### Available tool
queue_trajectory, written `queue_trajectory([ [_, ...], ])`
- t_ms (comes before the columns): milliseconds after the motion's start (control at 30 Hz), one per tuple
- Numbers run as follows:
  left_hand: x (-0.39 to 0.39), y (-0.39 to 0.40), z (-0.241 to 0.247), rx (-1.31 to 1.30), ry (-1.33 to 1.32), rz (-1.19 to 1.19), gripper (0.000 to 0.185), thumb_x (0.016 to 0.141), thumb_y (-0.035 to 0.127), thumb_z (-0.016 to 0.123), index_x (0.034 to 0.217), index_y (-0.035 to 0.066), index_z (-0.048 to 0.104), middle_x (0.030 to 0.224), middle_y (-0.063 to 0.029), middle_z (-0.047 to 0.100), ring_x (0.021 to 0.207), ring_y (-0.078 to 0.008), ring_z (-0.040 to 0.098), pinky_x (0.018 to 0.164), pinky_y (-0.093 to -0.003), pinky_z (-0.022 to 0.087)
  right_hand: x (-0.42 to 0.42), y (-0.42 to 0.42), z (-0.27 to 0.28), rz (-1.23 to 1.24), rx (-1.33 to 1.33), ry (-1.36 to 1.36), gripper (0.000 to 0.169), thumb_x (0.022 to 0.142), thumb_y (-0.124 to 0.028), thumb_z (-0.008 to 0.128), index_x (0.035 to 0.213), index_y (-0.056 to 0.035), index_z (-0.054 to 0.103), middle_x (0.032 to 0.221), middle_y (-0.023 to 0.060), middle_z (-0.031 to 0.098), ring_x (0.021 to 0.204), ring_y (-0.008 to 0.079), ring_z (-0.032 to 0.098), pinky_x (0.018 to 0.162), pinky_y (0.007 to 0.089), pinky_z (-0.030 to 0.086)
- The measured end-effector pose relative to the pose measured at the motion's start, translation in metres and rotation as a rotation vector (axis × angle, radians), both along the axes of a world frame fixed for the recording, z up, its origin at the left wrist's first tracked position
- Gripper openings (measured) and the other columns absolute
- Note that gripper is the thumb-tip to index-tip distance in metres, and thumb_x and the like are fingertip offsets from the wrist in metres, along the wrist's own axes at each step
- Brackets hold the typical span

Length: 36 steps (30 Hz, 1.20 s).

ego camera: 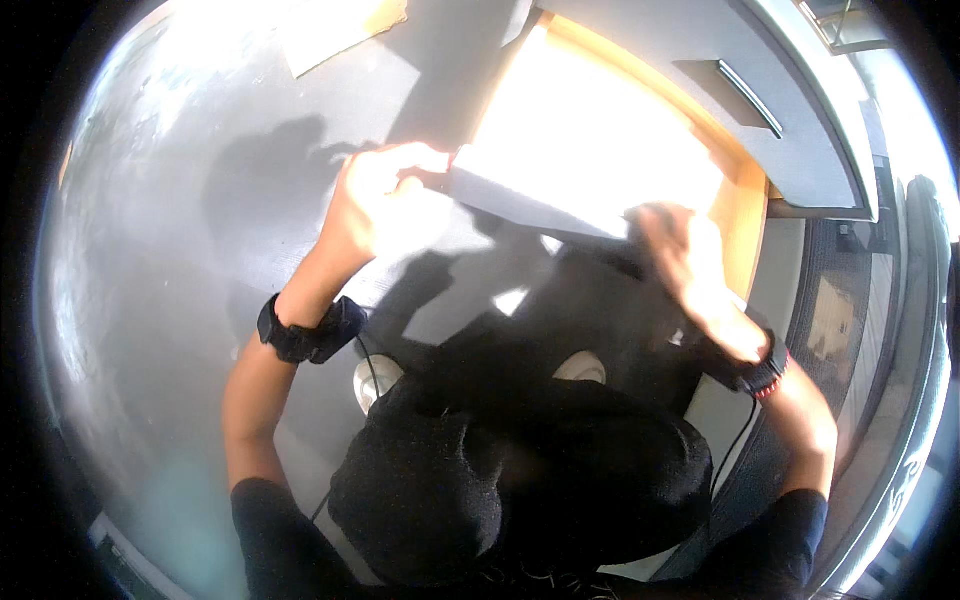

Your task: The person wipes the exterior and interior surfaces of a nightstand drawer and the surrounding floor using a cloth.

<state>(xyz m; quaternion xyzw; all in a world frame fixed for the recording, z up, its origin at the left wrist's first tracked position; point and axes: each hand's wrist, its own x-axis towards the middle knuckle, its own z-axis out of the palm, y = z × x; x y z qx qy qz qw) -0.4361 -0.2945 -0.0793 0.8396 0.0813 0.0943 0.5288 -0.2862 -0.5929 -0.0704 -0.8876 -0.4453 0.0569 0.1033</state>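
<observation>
Strong sunlight washes out a white flat piece (540,196), perhaps a panel or a shallow box, with a shaded near side. My left hand (379,187) pinches its left corner between thumb and fingers. At the near right end of the piece is my right hand (679,251), blurred, its fingers bent down; whether they grip the edge is unclear. Wooden edging (739,195) runs along the far and right sides of the bright area, like the rim of a drawer. What lies inside is lost in the glare.
A grey cabinet front (795,142) with a metal bar handle (750,99) stands at the upper right. Torn cardboard (345,34) lies on the grey floor (165,285). Below me are my two pale shoes (375,379). Cables hang from both wrist bands (311,330).
</observation>
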Motion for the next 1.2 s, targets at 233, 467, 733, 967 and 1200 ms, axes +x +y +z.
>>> queue_trajectory([
  [233, -0.023, -0.025, -0.002, 0.364, -0.068, 0.141, 0.020, 0.068, -0.003, 0.051, 0.084, 0.003, 0.061, 0.081, -0.0128, 0.064, 0.081, -0.0286, 0.059, 0.081, -0.0368, 0.042, -0.039, 0.123, 0.000, 0.347, 0.488, 0.411, 0.030, 0.087, -0.012, 0.051, 0.114, -0.0007, 0.052, 0.097, 0.0134, 0.055, 0.078, 0.0257, 0.056, 0.069, 0.0339, 0.048],
  [467, -0.036, -0.024, 0.022, 0.194, -0.008, 0.015, 0.018, 0.067, -0.007, 0.047, 0.081, 0.001, 0.056, 0.078, -0.0113, 0.062, 0.073, -0.0273, 0.059, 0.069, -0.0323, 0.045, -0.029, 0.137, 0.037, 0.185, 0.050, 0.874, 0.025, 0.083, -0.016, 0.055, 0.102, -0.0026, 0.064, 0.096, 0.0165, 0.064, 0.091, 0.0254, 0.060, 0.085, 0.0335, 0.045],
  [733, 0.037, 0.011, 0.045, 0.186, 0.139, -0.276, 0.010, 0.084, 0.008, 0.047, 0.084, 0.005, 0.056, 0.077, -0.0060, 0.061, 0.074, -0.0180, 0.059, 0.068, -0.0304, 0.045, 0.074, 0.131, -0.005, 0.198, 0.173, 0.150, 0.035, 0.078, -0.019, 0.058, 0.111, -0.0079, 0.056, 0.104, 0.0173, 0.055, 0.098, 0.0331, 0.054, 0.086, 0.0392, 0.044],
  [967, 0.116, 0.023, 0.009, 0.671, -0.059, -0.318, 0.023, 0.081, 0.002, 0.047, 0.100, 0.004, 0.058, 0.099, -0.0101, 0.059, 0.094, -0.0289, 0.056, 0.082, -0.0353, 0.045, 0.074, 0.131, -0.035, 0.159, 0.092, -0.027, 0.059, 0.074, -0.025, 0.064, 0.126, -0.0162, 0.040, 0.114, 0.0140, 0.048, 0.107, 0.0338, 0.047, 0.087, 0.0450, 0.043],
  [1200, 0.177, -0.016, -0.025, 1.085, -0.012, -0.437, 0.031, 0.077, -0.001, 0.052, 0.107, 0.001, 0.057, 0.116, -0.0146, 0.054, 0.107, -0.0298, 0.052, 0.091, -0.0372, 0.043, 0.098, 0.114, -0.068, 0.071, 0.248, 0.148, 0.045, 0.073, -0.030, 0.062, 0.113, -0.0091, 0.057, 0.109, 0.0181, 0.055, 0.103, 0.0339, 0.052, 0.089, 0.0391, 0.043],
])
